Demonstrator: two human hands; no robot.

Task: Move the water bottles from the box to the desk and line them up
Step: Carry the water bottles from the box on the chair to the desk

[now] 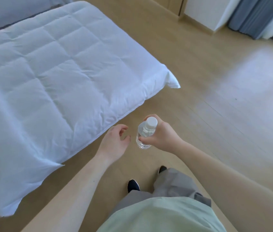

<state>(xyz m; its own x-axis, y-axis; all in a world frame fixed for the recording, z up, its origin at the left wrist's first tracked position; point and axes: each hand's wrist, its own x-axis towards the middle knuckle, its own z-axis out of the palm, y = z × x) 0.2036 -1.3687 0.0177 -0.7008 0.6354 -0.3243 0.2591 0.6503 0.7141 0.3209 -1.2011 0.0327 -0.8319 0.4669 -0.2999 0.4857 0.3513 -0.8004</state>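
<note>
White quilted duvet (48, 72) left, tan floor (199, 81), clear bottle (145, 136) with white cap (152, 121), grey-blue curtain (256, 15) far right.

I identify the location as a bedroom in a home: a bed with a white quilted duvet (52, 67), light wood-plank floor (216, 114), and grey-blue curtains (256, 15) beside a white wall.

I see bare light wooden floor (216, 101) open ahead and to my right, with room to pass. On my left the white quilted duvet-covered bed (48, 72) blocks the way, its corner jutting just beside my path.
</note>
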